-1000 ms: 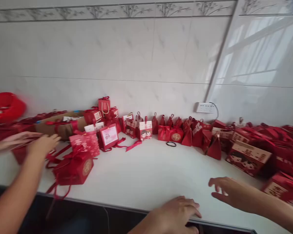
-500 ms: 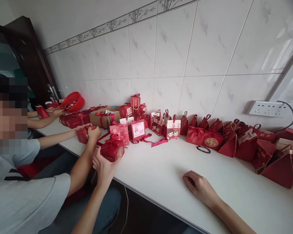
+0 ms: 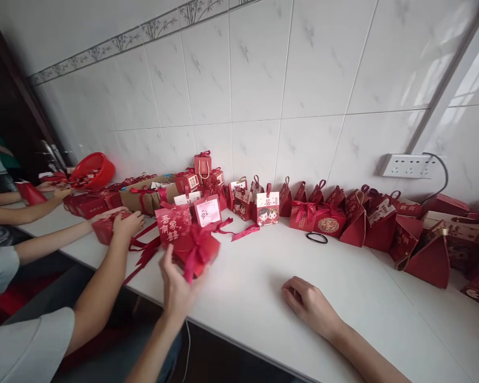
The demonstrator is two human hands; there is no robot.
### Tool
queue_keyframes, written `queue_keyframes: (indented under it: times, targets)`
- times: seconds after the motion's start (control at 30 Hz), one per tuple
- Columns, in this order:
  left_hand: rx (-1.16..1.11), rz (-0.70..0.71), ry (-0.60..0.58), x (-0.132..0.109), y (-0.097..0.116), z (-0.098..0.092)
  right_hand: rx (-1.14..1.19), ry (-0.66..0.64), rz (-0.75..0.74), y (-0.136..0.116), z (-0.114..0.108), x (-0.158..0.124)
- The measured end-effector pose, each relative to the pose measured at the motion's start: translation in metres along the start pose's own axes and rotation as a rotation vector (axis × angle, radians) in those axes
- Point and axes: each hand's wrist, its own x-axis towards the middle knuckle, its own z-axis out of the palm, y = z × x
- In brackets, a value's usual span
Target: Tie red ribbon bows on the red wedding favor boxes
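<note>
My left hand point(image 3: 178, 290) grips a red gift box point(image 3: 207, 251) with a ribbon bow on top, tilted and slightly blurred, just above the table near its front edge. Behind it stands a red card bag point(image 3: 173, 226) with white lettering, partly covered by the box. My right hand point(image 3: 309, 303) rests on the white tabletop point(image 3: 247, 287), fingers curled in and nothing seen in them. Loose red ribbon point(image 3: 245, 232) lies farther back, near a small box with a cartoon couple point(image 3: 267, 208). A black ring-shaped band point(image 3: 316, 238) lies beyond my right hand.
To my left, a co-worker's hands point(image 3: 128, 222) hold another red box point(image 3: 106, 227). Red gift boxes point(image 3: 383, 223) line the tiled wall at right. A cardboard box point(image 3: 141, 198) and a red basin point(image 3: 93, 170) stand farther left. A power strip point(image 3: 409, 166) is on the wall.
My left hand has turned and lifted the gift box, moving it a little right relative to the card bag. The view has swung right. My right hand stays resting on the table.
</note>
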Motion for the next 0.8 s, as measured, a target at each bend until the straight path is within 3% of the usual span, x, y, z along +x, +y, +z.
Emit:
queue_keyframes:
  times: [0.07, 0.13, 0.23, 0.3, 0.37, 0.43, 0.53, 0.67, 0.8]
  targets:
    - [-0.195, 0.058, -0.123, -0.013, 0.035, 0.029, 0.128, 0.039, 0.012, -0.005, -0.004, 0.01]
    - [-0.382, 0.081, -0.264, -0.021, 0.073, 0.066, 0.268, 0.158, -0.018, -0.006, -0.012, 0.023]
    - [-0.501, 0.158, -0.343, -0.027, 0.12, 0.124, 0.506, 0.365, 0.011, 0.006, -0.027, 0.041]
    - [-0.503, 0.282, -0.34, -0.033, 0.135, 0.154, 0.709, 0.457, 0.126, 0.023, -0.033, 0.047]
    - [-0.524, 0.388, -0.37, -0.04, 0.138, 0.172, 0.858, 0.507, 0.239, 0.042, -0.035, 0.047]
    - [-0.61, 0.4, -0.504, -0.043, 0.131, 0.178, 0.909, 0.544, 0.307, 0.057, -0.037, 0.045]
    - [-0.777, 0.261, -0.73, -0.034, 0.114, 0.175, 0.848, 0.631, 0.368, 0.066, -0.045, 0.041]
    - [-0.756, 0.069, -0.674, -0.015, 0.107, 0.173, 0.669, 0.691, 0.23, 0.062, -0.058, 0.038]
    - [-0.819, -0.087, -0.683, -0.015, 0.116, 0.173, 0.53, 0.45, 0.114, 0.059, -0.059, 0.035]
